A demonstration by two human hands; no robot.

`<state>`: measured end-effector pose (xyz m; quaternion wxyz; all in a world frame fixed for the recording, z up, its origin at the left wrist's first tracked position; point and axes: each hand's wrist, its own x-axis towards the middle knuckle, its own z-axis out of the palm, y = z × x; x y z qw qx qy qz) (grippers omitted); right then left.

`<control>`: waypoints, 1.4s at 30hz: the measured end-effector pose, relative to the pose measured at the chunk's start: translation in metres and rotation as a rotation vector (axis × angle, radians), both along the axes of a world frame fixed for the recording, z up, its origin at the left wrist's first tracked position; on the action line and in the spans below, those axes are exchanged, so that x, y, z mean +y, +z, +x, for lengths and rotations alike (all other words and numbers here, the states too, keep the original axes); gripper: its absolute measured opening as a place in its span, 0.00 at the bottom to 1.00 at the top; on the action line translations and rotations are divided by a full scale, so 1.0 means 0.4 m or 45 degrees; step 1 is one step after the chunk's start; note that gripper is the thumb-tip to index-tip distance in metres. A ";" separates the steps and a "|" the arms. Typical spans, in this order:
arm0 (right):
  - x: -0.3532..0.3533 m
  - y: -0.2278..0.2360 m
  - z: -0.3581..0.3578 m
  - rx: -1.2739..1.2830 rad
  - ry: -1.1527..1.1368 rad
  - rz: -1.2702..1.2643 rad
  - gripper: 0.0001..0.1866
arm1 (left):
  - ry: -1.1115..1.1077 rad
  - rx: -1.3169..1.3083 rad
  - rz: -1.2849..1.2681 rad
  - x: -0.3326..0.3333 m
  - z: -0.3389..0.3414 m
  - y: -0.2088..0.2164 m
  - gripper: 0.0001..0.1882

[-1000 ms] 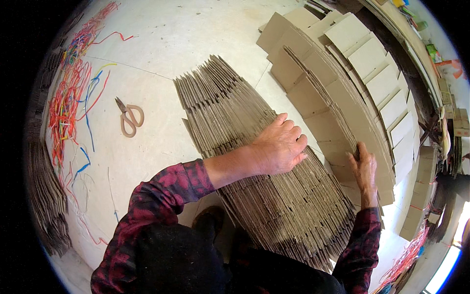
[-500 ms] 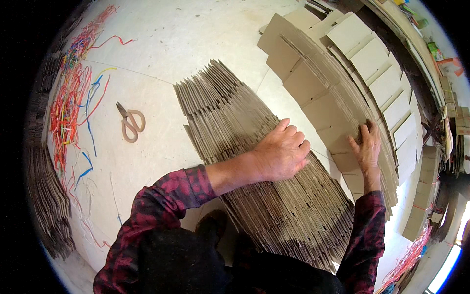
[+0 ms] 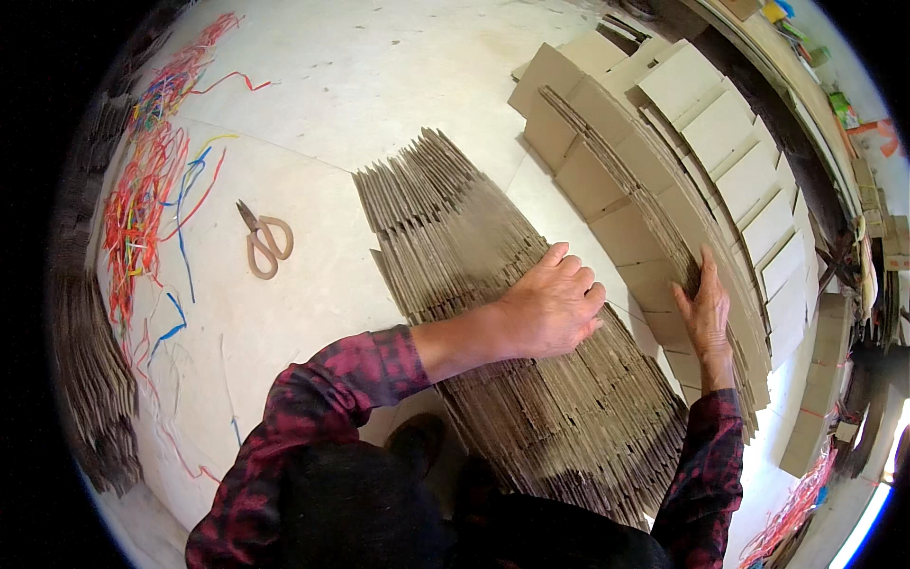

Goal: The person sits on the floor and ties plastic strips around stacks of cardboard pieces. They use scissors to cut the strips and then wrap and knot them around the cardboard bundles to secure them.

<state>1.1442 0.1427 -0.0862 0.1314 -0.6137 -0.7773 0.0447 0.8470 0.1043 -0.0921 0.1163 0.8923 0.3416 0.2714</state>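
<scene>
A long row of folded cardboard partitions [image 3: 531,417] stands on edge on the floor in front of me. My left hand [image 3: 555,308] lies across its middle, fingers curled in; whether they grip anything is hidden. To the right leans a second group of flat, slotted cardboard partitions [image 3: 616,204]. Along it, my right hand [image 3: 704,318] holds a thin bundle of cardboard partitions [image 3: 654,213] between thumb and fingers, the bundle's far end standing slightly apart from the sheets beside it.
Scissors [image 3: 264,242] with tan handles lie on the pale floor [image 3: 313,85] at left. Beyond them is a tangle of red, blue and yellow plastic strips [image 3: 142,213]. Dark cardboard stacks [image 3: 90,379] line the left edge. Lighter cardboard pieces [image 3: 730,137] stand at far right.
My right hand's fingers have closed in along the right group, and a thin bundle now stands out from it. My left hand stays on the row. The whole view has shifted slightly.
</scene>
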 end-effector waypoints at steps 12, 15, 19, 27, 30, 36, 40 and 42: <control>0.061 0.048 0.056 -0.189 -0.028 -0.118 0.26 | -0.007 0.000 0.026 0.007 -0.003 0.001 0.16; 0.042 0.041 0.084 -0.107 -0.101 -0.211 0.25 | -0.024 0.024 -0.047 0.001 -0.001 0.002 0.17; 0.050 0.009 0.121 0.001 -0.174 -0.203 0.27 | -0.004 0.042 -0.002 0.003 0.001 0.003 0.19; -0.013 0.029 0.079 -0.145 -0.036 -0.015 0.31 | -0.020 0.017 -0.030 0.002 0.004 0.009 0.18; -0.030 0.029 0.035 0.014 -0.088 0.081 0.33 | -0.007 0.057 -0.050 -0.001 -0.006 0.010 0.18; -0.008 0.033 0.067 -0.120 -0.164 -0.350 0.33 | -0.001 0.070 -0.020 0.001 0.000 0.014 0.18; 0.020 0.077 -0.039 0.049 -0.060 -0.322 0.30 | 0.000 0.038 -0.016 -0.002 -0.005 0.007 0.18; 0.071 0.087 -0.090 0.013 -0.045 -0.304 0.28 | -0.007 0.035 0.000 0.005 -0.007 0.010 0.18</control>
